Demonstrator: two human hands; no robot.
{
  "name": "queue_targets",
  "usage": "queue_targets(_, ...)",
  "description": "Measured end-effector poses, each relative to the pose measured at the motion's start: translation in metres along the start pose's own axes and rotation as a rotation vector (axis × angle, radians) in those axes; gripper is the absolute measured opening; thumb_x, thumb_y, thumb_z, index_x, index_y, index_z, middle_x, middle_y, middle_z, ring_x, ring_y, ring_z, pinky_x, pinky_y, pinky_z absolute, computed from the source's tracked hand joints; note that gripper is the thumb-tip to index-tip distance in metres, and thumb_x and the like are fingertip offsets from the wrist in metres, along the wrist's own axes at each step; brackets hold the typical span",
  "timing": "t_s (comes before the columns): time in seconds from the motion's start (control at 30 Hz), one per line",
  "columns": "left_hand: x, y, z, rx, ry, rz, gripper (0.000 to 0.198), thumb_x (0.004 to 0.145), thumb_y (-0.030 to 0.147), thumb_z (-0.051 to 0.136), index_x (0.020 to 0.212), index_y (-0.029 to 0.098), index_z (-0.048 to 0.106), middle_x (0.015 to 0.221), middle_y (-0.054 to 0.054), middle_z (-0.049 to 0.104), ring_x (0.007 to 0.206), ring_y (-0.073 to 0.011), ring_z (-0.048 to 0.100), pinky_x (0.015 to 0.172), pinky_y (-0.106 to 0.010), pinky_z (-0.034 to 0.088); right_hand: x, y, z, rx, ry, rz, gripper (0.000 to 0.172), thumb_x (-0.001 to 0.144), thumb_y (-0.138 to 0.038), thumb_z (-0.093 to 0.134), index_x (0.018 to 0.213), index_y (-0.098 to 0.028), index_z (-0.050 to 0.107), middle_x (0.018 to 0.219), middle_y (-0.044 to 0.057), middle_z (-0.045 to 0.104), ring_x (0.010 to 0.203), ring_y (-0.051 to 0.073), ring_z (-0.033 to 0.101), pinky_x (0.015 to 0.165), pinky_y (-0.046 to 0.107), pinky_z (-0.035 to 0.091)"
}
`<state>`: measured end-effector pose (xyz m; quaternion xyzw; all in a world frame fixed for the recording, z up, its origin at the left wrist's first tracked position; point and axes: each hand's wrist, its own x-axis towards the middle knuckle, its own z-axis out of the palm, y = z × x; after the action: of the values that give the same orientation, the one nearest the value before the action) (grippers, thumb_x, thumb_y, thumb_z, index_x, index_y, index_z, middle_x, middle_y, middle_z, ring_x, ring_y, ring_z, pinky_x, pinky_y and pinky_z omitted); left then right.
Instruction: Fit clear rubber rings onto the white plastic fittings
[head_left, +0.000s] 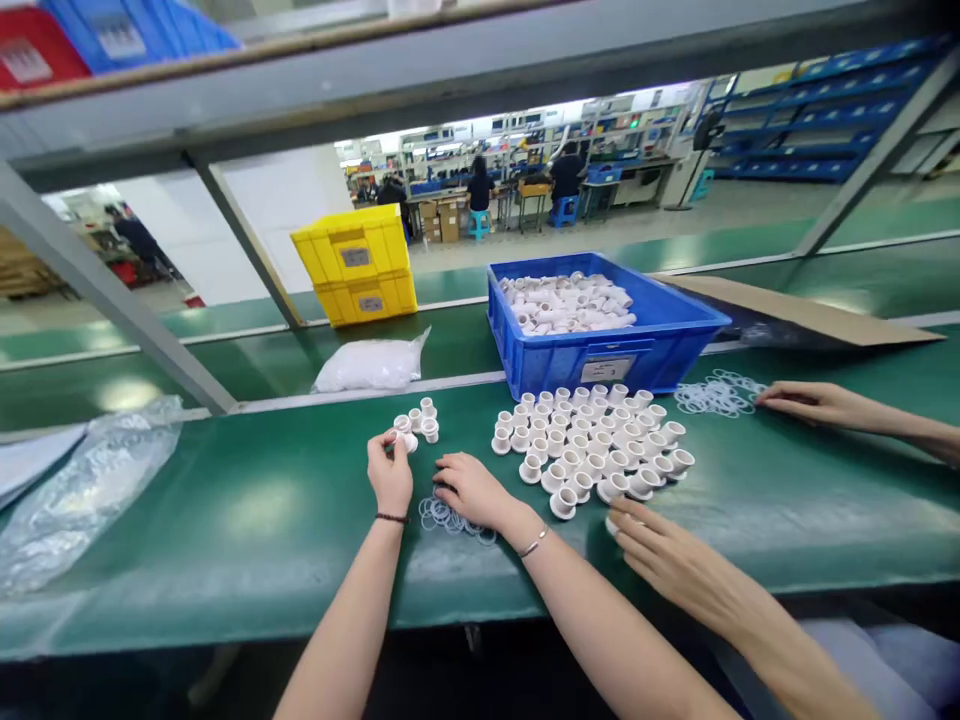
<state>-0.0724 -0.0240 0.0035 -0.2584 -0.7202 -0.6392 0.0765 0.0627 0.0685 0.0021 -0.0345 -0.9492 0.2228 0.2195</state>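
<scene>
My left hand (390, 475) pinches a white flanged sleeve (409, 442) between thumb and fingers. Just beyond it, a small group of the same white sleeves (428, 408) stands on the green work surface. My right hand (474, 490) is low over a pile of thin, translucent rings (450, 518), fingers curled together; whatever they may grip is too small to make out. To the right of that hand, many white flanged sleeves (577, 440) stand upright in a close cluster.
A co-worker's hand (660, 545) touches the cluster's near edge; another hand (806, 403) reaches a second ring pile (720, 393). Behind stand a blue bin (600, 365) of white parts, a white bag (371, 362) and yellow crates (364, 270). Clear plastic (97, 500) lies left; a shelf beam crosses above.
</scene>
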Motion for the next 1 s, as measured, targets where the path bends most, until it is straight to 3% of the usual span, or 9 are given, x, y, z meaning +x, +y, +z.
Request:
queue_targets(0.17,-0.004,0.008,0.004,-0.423,0.006,-0.117,0.024,0.086,0.041,0.05,0.097,0.021,0.043,0.1,-0.006,0.058,0.092,-0.0162,0.058,0.079,-0.03,0.046,0.0,0.001,-0.002,0.027,0.011,-0.014,0.01,0.08,-0.022,0.063,0.09,-0.019,0.066,0.099,0.005,0.063,0.101,0.019,0.055,0.093,0.034,0.04)
queue_targets(0.33,-0.01,0.025,0.01,-0.781,-0.233,-0.373,0.045,0.08,0.04,0.061,0.117,0.027,0.04,0.104,-0.005,0.06,0.089,-0.0171,0.06,0.073,-0.029,0.05,0.003,0.002,0.0,0.065,-0.029,0.032,0.011,0.074,-0.016,0.066,0.084,-0.019,0.062,0.086,0.003,0.062,0.09,0.019,0.056,0.082,0.032,0.045)
queue_targets(0.43,-0.013,0.031,0.012,-0.899,-0.356,-0.462,0.041,0.077,0.037,0.066,0.111,0.023,0.049,0.11,-0.007,0.057,0.091,-0.0173,0.06,0.075,-0.029,0.05,0.015,0.001,0.007,0.075,0.012,0.063,0.01,0.074,-0.01,0.059,0.077,-0.019,0.061,0.08,0.004,0.059,0.086,0.02,0.056,0.076,0.033,0.047)
queue_targets(0.57,-0.017,0.033,0.012,-0.976,-0.47,-0.529,0.047,0.069,0.027,0.075,0.108,0.019,0.05,0.105,-0.007,0.059,0.096,-0.0183,0.061,0.083,-0.03,0.048,0.027,-0.001,0.012,0.095,0.097,0.042,0.03,0.079,-0.001,0.041,0.087,-0.022,0.061,0.096,0.009,0.059,0.102,0.021,0.052,0.08,0.033,0.047)
queue_targets(0.7,-0.02,0.034,0.011,-0.983,-0.501,-0.548,0.051,0.061,0.02,0.08,0.097,0.018,0.045,0.095,-0.005,0.062,0.094,-0.02,0.062,0.084,-0.031,0.046,0.012,0.004,0.005,0.119,0.076,0.035,0.016,0.077,-0.008,0.055,0.085,-0.021,0.06,0.091,0.007,0.059,0.092,0.022,0.054,0.078,0.034,0.048)
queue_targets(0.8,-0.019,0.032,0.01,-0.958,-0.466,-0.557,0.044,0.062,0.02,0.079,0.088,0.017,0.044,0.085,-0.002,0.061,0.078,-0.0138,0.062,0.073,-0.026,0.047,0.0,0.005,-0.001,0.132,0.07,0.024,0.007,0.08,-0.013,0.058,0.083,-0.02,0.059,0.086,0.005,0.058,0.086,0.02,0.053,0.078,0.034,0.046)
queue_targets(0.9,-0.016,0.031,0.009,-0.943,-0.42,-0.527,0.046,0.061,0.017,0.079,0.096,0.018,0.05,0.088,0.0,0.059,0.073,-0.0086,0.057,0.068,-0.02,0.044,-0.002,0.002,-0.003,0.138,0.083,0.029,0.005,0.084,-0.015,0.056,0.084,-0.019,0.057,0.085,0.004,0.058,0.085,0.019,0.053,0.078,0.033,0.045)
queue_targets(1.0,-0.015,0.033,0.009,-0.933,-0.45,-0.53,0.048,0.064,0.02,0.077,0.106,0.017,0.055,0.094,-0.001,0.058,0.077,-0.0078,0.055,0.071,-0.019,0.043,0.0,0.0,-0.004,0.15,0.101,0.046,0.005,0.084,-0.014,0.055,0.085,-0.019,0.055,0.084,0.004,0.058,0.082,0.018,0.054,0.076,0.031,0.044)
